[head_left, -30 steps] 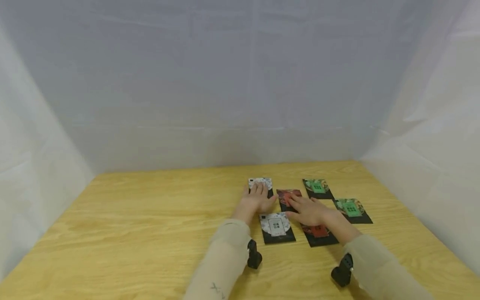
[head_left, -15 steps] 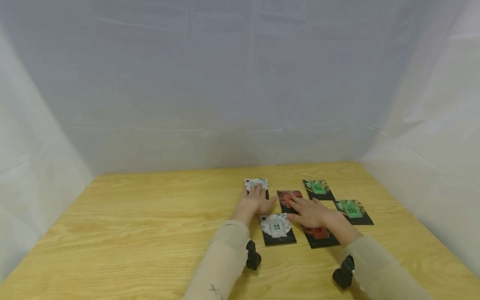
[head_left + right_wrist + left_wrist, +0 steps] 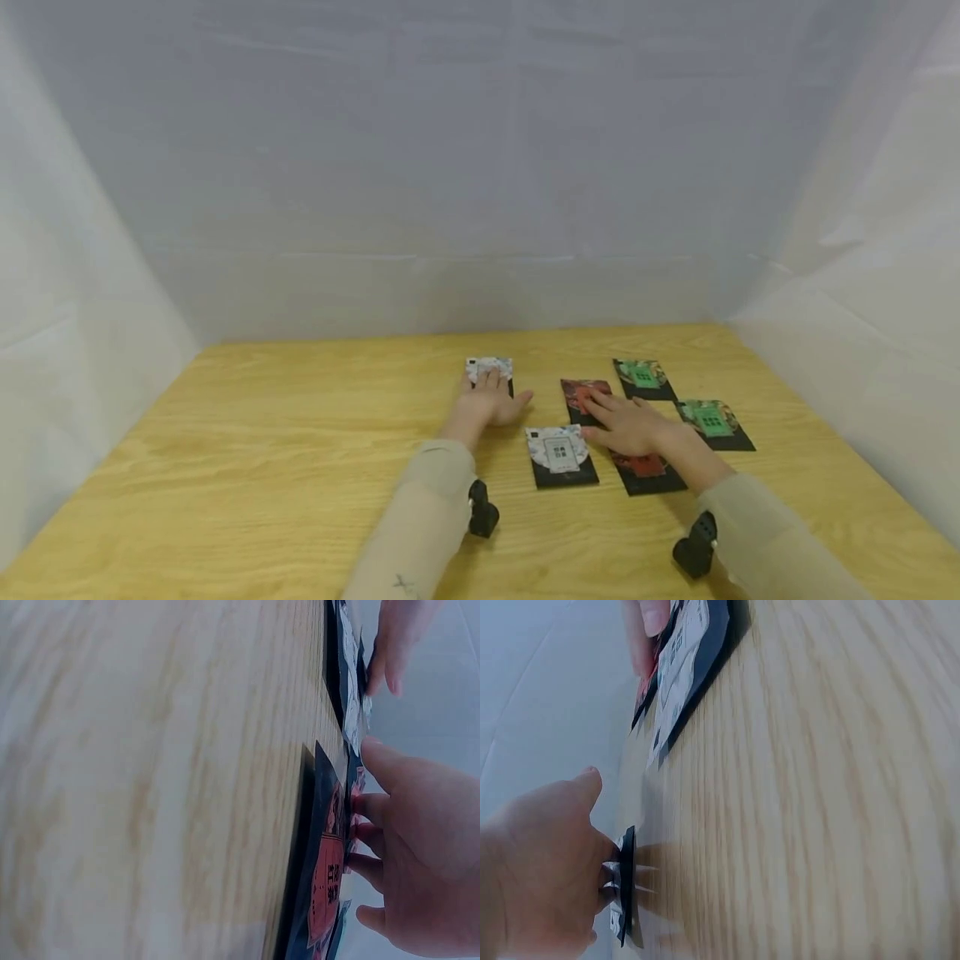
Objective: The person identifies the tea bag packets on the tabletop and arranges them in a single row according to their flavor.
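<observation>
My left hand (image 3: 483,408) lies with fingers extended on the far packet with a white patterned label (image 3: 489,364), hiding its lower part. In the left wrist view the fingertips touch the packet's face. My right hand (image 3: 628,425) spreads its fingers over the far red-label packet (image 3: 574,388), fingertips on its surface, palm raised in the right wrist view. Below that palm lies the near red-label packet (image 3: 647,473), partly covered in the head view. A near white-label packet (image 3: 561,460) sits between the hands, its corner right at the right thumb.
Two green-label packets (image 3: 643,377) (image 3: 712,421) lie to the right of the red ones. The wooden table (image 3: 262,467) extends left and meets pale sheeting (image 3: 450,167) behind and at both sides. Black wrist cameras (image 3: 482,510) hang from both sleeves.
My left hand has slid leftward with the far white-label packet under its fingers, widening the gap to the red one. My right hand stays on the far red-label packet.
</observation>
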{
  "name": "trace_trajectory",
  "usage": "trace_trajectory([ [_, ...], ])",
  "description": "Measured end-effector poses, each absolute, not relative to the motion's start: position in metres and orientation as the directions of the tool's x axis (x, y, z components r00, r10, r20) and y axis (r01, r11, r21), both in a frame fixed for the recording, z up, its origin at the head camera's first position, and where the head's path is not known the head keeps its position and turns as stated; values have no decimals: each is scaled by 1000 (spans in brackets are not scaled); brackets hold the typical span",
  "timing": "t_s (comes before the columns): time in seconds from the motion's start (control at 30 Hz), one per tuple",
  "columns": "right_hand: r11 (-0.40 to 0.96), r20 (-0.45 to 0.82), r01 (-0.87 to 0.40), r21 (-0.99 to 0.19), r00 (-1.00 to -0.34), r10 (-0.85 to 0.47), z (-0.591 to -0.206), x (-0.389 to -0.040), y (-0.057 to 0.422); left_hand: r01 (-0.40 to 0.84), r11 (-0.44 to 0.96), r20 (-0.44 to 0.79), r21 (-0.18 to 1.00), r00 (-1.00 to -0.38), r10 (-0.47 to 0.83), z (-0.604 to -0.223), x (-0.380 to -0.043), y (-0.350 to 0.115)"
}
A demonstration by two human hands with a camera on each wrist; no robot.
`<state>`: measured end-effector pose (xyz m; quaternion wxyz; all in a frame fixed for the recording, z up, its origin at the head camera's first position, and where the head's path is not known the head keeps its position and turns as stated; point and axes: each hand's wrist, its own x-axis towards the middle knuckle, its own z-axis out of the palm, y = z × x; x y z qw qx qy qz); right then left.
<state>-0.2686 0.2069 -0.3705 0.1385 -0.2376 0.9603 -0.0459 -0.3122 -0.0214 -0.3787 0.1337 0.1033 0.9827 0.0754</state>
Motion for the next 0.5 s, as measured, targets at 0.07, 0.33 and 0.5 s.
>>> trace_trajectory([
  [0.07, 881, -247, -448, -155, -846, -473, -371, -269, 207, 170, 968, -251, 185, -944, 213, -378, -311, -26],
  [0.33, 876, -243, -461, -143, -841, -483, -368, -270, 208, 127, 968, -253, 215, -950, 181, -375, -308, -44],
  [0.5, 874, -246, -459, -158, -839, -485, -367, -270, 211, 119, 971, -258, 209, -951, 172, -374, -306, -53],
])
